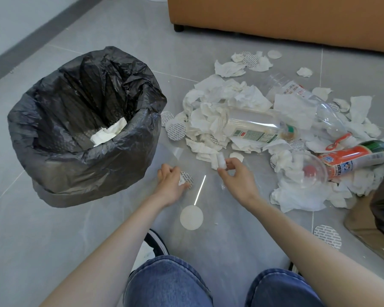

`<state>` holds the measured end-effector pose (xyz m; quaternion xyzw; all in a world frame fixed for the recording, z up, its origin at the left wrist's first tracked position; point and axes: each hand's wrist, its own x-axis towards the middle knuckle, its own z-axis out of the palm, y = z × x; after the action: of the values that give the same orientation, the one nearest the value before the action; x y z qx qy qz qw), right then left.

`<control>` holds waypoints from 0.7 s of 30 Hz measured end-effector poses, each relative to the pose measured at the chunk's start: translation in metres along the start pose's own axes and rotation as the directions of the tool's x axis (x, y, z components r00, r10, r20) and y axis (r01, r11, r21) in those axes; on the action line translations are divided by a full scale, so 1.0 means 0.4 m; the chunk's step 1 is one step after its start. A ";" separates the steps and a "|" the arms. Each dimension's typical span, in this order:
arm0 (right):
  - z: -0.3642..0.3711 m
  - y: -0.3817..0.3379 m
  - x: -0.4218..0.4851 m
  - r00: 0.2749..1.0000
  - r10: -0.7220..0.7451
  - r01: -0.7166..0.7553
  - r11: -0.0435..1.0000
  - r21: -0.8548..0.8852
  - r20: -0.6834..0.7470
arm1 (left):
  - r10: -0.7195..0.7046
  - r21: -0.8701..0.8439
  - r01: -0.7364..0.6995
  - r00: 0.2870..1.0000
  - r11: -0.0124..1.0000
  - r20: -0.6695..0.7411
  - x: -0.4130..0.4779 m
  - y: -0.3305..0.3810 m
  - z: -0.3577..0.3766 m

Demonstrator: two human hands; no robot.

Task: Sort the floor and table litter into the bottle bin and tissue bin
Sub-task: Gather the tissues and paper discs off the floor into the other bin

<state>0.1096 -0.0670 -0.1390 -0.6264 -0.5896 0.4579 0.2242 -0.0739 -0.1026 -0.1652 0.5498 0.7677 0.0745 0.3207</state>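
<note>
Two knees (169,282) in blue jeans fill the bottom edge, with one shoe (156,242) just beyond them. Left hand (171,180) is low over the floor, its fingers curled round a small tissue scrap (182,181) that lies against a printed seal (187,176). Right hand (236,175) pinches one rolled tissue (221,161) between thumb and fingertips at the near edge of the tissue pile (220,103).

Three bottles lie in that pile: a clear bottle (253,124), a second clear bottle (308,99) behind it and a red bottle (355,157) to the right. One clear dome (306,169) rests beside the red bottle. At least five more printed seals show, and two plain discs (191,217). One black-bagged bin (53,134) stands left, holding one tissue wad (109,134). One box (364,231) sits at the right edge.
</note>
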 end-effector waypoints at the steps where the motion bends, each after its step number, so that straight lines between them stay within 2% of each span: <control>1: -0.005 -0.004 0.004 1.000 -0.005 0.005 1.000 0.027 -0.019 | 0.012 -0.043 -0.013 0.999 0.999 -0.038 -0.007 0.013 -0.012; 4: -0.018 -0.027 0.022 0.997 -0.005 0.016 0.991 0.132 -0.078 | 0.098 -0.244 -0.147 0.975 0.959 -0.199 -0.036 0.088 -0.081; 6: -0.026 -0.051 0.032 0.995 -0.013 0.033 0.981 0.193 -0.103 | 0.199 -0.289 -0.295 0.927 0.911 -0.318 -0.066 0.159 -0.150; 8: -0.032 -0.080 0.039 0.992 -0.032 0.063 0.964 0.259 -0.123 | 0.263 -0.255 -0.410 0.848 0.876 -0.459 -0.093 0.219 -0.223; 11: -0.035 -0.133 0.041 0.990 -0.060 0.096 0.948 0.303 -0.127 | 0.257 -0.128 -0.440 0.709 0.889 -0.657 -0.114 0.248 -0.329; 14: -0.024 -0.195 0.033 0.987 -0.105 0.139 0.938 0.318 -0.121 | 0.126 -0.096 -0.336 0.582 0.937 -0.804 -0.120 0.208 -0.414; 16: -0.011 -0.232 0.028 0.985 -0.133 0.161 0.930 0.331 -0.106 | 0.020 -0.121 -0.216 0.556 0.969 -0.831 -0.115 0.158 -0.448; 19: 0.008 -0.269 0.024 0.985 -0.152 0.170 0.920 0.353 -0.077 | -0.074 -0.043 0.063 0.655 0.997 -0.752 -0.097 0.087 -0.465; 21: 0.016 -0.283 0.020 0.985 -0.158 0.172 0.919 0.355 -0.068 | -0.127 -0.008 0.165 0.725 0.986 -0.677 -0.090 0.058 -0.457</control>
<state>0.0431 -0.0380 -0.0517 -0.5314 -0.5422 0.5256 0.3839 -0.1536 -0.0822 0.0034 0.4315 0.8741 0.2228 0.0110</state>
